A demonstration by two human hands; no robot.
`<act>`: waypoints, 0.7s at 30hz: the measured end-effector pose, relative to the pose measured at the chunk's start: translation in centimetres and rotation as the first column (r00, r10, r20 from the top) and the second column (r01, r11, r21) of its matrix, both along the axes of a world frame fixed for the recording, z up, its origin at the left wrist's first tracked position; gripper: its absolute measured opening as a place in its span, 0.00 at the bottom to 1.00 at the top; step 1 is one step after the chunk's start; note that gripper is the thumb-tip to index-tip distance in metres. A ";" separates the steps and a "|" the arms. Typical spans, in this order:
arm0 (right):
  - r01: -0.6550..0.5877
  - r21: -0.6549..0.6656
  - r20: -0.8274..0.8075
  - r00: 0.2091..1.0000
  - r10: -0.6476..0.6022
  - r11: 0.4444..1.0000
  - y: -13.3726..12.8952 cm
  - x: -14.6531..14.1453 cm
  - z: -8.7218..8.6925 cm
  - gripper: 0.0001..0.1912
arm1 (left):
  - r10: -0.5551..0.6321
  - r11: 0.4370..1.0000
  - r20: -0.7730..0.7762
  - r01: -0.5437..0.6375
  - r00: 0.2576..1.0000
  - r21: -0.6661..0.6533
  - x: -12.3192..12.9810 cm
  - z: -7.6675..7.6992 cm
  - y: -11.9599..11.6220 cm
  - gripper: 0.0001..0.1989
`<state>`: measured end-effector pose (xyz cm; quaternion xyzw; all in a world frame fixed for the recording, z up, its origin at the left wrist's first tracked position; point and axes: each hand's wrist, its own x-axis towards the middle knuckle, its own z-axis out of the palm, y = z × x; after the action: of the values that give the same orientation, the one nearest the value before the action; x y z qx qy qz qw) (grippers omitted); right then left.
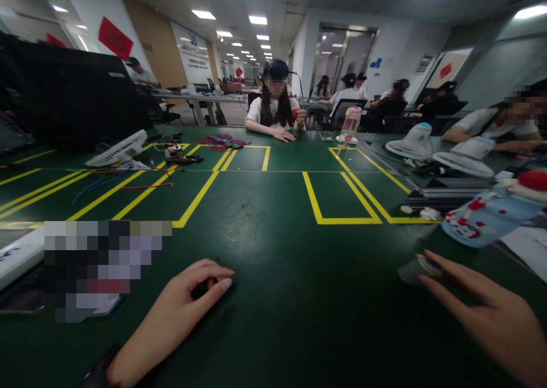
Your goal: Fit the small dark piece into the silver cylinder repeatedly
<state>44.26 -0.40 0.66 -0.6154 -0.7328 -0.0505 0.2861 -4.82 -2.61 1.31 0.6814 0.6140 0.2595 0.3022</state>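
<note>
My left hand (pixel 188 302) rests on the green table (pixel 273 251) at the lower left, its fingers curled and the thumb close to the index finger. Nothing shows between them. At the lower right, my right hand (pixel 482 308) pinches a small grey cylindrical object (pixel 419 269) between thumb and fingers. The object lies tilted at the fingertips, and its details are blurred. A blue bottle with a red lid (pixel 487 214) lies beyond my right hand. Left of my left hand is a flat device hidden by pixelation.
Yellow tape lines (pixel 350 221) mark the table. Farther off are wires (pixel 220 142), a small motor-like part (pixel 174 153), white fans (pixel 412 143), a pink-topped bottle (pixel 350 126) and dark metal bars (pixel 448 191). A person (pixel 276 106) sits opposite; others sit behind and at right.
</note>
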 end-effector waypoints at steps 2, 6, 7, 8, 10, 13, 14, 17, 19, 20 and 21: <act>-0.265 -0.017 0.004 0.964 0.265 0.964 0.6 -5.3 1.2 0.26 | 0.004 1.000 -0.006 -0.004 1.000 0.004 0.2 0.1 0.0 0.13; -0.651 -0.130 -0.188 0.757 0.626 0.748 1.6 -15.6 1.9 0.23 | -0.017 1.000 -0.037 0.018 0.999 0.022 0.2 -0.2 -0.1 0.13; -0.697 -0.139 -0.247 0.712 0.657 0.703 1.8 -17.3 1.8 0.23 | -0.020 0.999 -0.046 0.022 0.999 0.027 0.1 -0.3 -0.1 0.13; -0.728 -0.142 -0.298 0.678 0.672 0.671 1.9 -18.6 1.6 0.22 | -0.021 0.999 -0.056 0.023 0.998 0.029 0.0 -0.4 -0.1 0.13; -0.752 -0.145 -0.371 0.644 0.669 0.643 2.0 -19.9 0.9 0.22 | -0.022 0.999 -0.070 0.025 0.997 0.039 0.2 -0.4 -0.1 0.13; -0.713 -0.195 -0.462 0.673 0.578 0.674 1.9 -19.9 0.1 0.30 | -0.034 0.995 -0.070 0.040 0.997 0.087 1.9 0.4 -0.1 0.12; -0.690 -0.220 -0.490 0.689 0.534 0.690 1.9 -19.8 -0.1 0.33 | -0.045 0.992 -0.061 0.052 0.997 0.112 2.9 0.8 0.0 0.12; -0.659 -0.280 -0.525 0.714 0.463 0.698 1.9 -19.6 0.0 0.29 | -0.127 0.975 -0.001 0.125 0.992 0.184 6.4 2.2 0.6 0.12; -0.667 -0.303 -0.528 0.712 0.463 0.681 2.1 -19.8 0.2 0.22 | -0.184 0.961 0.039 0.171 0.982 0.218 8.3 2.9 1.3 0.10; -0.671 -0.311 -0.533 0.710 0.461 0.673 2.1 -19.9 0.4 0.20 | -0.187 0.959 0.064 0.168 0.980 0.229 9.0 3.1 1.6 0.09; -0.673 -0.316 -0.540 0.707 0.457 0.669 2.2 -19.9 0.5 0.19 | -0.183 0.959 0.086 0.158 0.979 0.235 9.4 3.3 1.9 0.09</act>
<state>24.33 1.76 1.14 -0.3969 -0.7983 0.3636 0.2701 4.60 -0.68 4.57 0.7470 0.5021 0.3370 0.2761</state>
